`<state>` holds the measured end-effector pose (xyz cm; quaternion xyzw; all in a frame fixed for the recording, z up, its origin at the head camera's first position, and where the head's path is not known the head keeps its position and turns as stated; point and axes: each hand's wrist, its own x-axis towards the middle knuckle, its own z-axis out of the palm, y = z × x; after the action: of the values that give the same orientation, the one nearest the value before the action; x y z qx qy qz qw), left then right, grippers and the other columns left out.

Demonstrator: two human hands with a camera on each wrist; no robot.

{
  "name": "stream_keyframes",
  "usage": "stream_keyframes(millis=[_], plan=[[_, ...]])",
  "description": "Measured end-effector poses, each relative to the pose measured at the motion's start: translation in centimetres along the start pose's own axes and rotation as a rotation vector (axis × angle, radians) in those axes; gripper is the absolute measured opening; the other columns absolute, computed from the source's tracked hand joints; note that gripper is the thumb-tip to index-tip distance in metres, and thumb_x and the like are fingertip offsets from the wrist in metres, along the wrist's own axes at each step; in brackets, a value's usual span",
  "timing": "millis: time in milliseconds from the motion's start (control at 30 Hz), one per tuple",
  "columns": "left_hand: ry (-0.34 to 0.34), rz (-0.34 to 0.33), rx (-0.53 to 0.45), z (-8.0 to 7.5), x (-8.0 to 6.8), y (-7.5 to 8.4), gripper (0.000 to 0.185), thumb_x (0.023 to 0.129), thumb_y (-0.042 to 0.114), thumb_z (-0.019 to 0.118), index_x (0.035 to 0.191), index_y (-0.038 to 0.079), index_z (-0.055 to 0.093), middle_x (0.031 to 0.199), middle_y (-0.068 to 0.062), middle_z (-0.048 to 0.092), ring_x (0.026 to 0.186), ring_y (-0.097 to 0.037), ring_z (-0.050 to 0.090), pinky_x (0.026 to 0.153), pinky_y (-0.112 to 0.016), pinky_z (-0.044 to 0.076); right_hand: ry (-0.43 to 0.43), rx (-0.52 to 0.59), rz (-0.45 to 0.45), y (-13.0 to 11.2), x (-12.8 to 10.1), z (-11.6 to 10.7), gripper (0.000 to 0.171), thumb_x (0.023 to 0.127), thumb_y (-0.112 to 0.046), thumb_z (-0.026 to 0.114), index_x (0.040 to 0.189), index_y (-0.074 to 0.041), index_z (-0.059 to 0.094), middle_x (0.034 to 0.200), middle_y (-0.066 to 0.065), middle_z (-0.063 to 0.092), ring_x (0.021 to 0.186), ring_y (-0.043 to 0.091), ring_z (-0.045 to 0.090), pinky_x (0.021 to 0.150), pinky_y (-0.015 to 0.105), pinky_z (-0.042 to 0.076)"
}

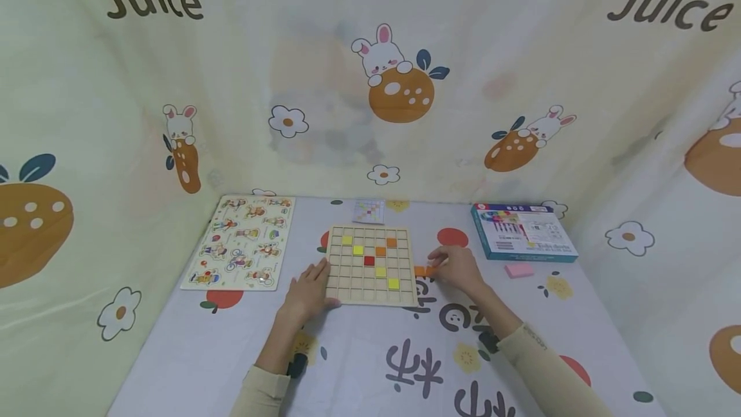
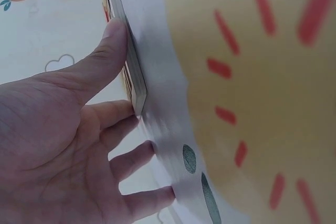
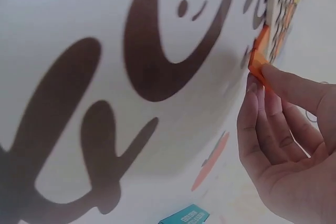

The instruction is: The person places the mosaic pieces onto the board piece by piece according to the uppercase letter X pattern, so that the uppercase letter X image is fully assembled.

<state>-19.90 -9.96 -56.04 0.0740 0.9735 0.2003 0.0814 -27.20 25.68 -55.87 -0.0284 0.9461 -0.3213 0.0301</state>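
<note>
— Pinching an orange tile (image 1: 424,270) between thumb and fingertips (image 3: 273,74), your right hand (image 1: 457,268) sits just off the right edge of the wooden grid board (image 1: 370,265). Which way is the board from those fingers?

— Straight to your left, with the tile nearly touching the board's right edge, low on the cloth-covered table (image 1: 370,365). The tile's long side runs left to right, pointing at the board.

— And your left hand (image 1: 307,291)?

— Fingers are straight and relaxed, holding nothing; the thumb (image 2: 107,51) presses against the board's near left edge, steadying it.

— Which hand is nearer the open squares?

— Your right, since it already has the tile. The coloured tiles already seated, yellow, orange and one red (image 1: 368,260), lie left and slightly farther from your fingertips.
</note>
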Motion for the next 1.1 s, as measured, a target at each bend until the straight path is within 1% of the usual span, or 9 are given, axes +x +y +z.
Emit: stream_keyframes(millis=[133,267,333,467,567,800,933,1033,1100], plan=[[0.0,0.0,0.004,0.1,0.1,-0.1,0.096,0.085,0.039,0.085,0.16,0.001,0.038,0.17,-0.014,0.03,0.154,-0.042,0.029,0.118,-0.073,0.027,0.024,0.068,-0.029,-0.3,0.0,-0.1,0.03,0.083,-0.008,0.084,0.113,-0.009,0.077,0.093,0.002,0.073,0.08,0.021,0.066,0.065,0.031,0.057],[-0.005,-0.01,0.001,0.2,0.1,-0.1,0.096,0.086,0.039,0.085,0.161,0.002,0.037,0.17,-0.013,0.029,0.155,-0.041,0.027,0.119,-0.073,0.025,0.009,0.142,-0.057,-1.1,0.2,0.2,0.03,0.086,-0.009,0.083,0.115,-0.011,0.077,0.097,0.003,0.074,0.08,0.021,0.069,0.065,0.032,0.059],[-0.008,-0.015,0.0,0.2,0.1,-0.1,0.096,0.086,0.039,0.084,0.161,0.003,0.036,0.171,-0.013,0.028,0.156,-0.041,0.026,0.12,-0.072,0.024,0.001,0.168,-0.057,-1.7,0.2,0.4,0.028,0.087,-0.01,0.082,0.114,-0.012,0.077,0.097,0.002,0.074,0.081,0.022,0.069,0.065,0.032,0.059],[-0.005,-0.012,-0.005,0.1,0.1,-0.1,0.096,0.086,0.039,0.085,0.161,0.003,0.036,0.171,-0.013,0.028,0.156,-0.041,0.026,0.119,-0.073,0.024,-0.009,0.186,-0.045,-3.1,0.5,1.1,0.026,0.089,-0.012,0.082,0.115,-0.012,0.078,0.096,0.0,0.074,0.082,0.022,0.068,0.063,0.032,0.058],[-0.004,-0.012,-0.006,0.1,0.2,-0.2,0.096,0.086,0.039,0.085,0.161,0.003,0.036,0.171,-0.013,0.028,0.156,-0.041,0.026,0.119,-0.073,0.025,-0.015,0.196,-0.049,-4.3,0.9,1.9,0.026,0.089,-0.013,0.083,0.114,-0.012,0.079,0.094,-0.002,0.075,0.083,0.02,0.069,0.064,0.03,0.058],[-0.007,-0.015,-0.003,0.3,0.2,-0.3,0.096,0.086,0.039,0.085,0.161,0.003,0.036,0.171,-0.012,0.028,0.156,-0.04,0.026,0.119,-0.073,0.025,-0.025,0.213,-0.111,-6.5,1.9,3.8,0.028,0.084,-0.011,0.087,0.111,-0.011,0.08,0.089,-0.005,0.076,0.086,0.016,0.071,0.074,0.032,0.056],[-0.009,-0.018,-0.007,0.3,0.2,-0.3,0.097,0.087,0.039,0.084,0.162,0.004,0.035,0.171,-0.012,0.027,0.157,-0.04,0.025,0.12,-0.072,0.024,-0.05,0.239,-0.118,-7.5,2.3,4.8,0.027,0.083,-0.011,0.088,0.108,-0.012,0.081,0.089,-0.006,0.076,0.085,0.015,0.07,0.078,0.033,0.056],[-0.001,-0.011,-0.011,0.1,0.1,-0.1,0.097,0.086,0.038,0.085,0.161,0.003,0.036,0.17,-0.013,0.029,0.156,-0.041,0.026,0.119,-0.073,0.025,-0.067,0.264,-0.128,-8.2,2.5,5.4,0.025,0.082,-0.01,0.089,0.107,-0.011,0.081,0.089,-0.005,0.076,0.082,0.016,0.07,0.077,0.033,0.057],[0.001,-0.011,-0.014,0.0,0.0,-0.1,0.096,0.086,0.038,0.085,0.161,0.002,0.036,0.17,-0.013,0.029,0.156,-0.041,0.026,0.119,-0.073,0.025,-0.077,0.259,-0.139,-8.6,2.6,5.8,0.025,0.083,-0.011,0.089,0.107,-0.011,0.081,0.088,-0.006,0.076,0.082,0.015,0.07,0.075,0.033,0.057]])
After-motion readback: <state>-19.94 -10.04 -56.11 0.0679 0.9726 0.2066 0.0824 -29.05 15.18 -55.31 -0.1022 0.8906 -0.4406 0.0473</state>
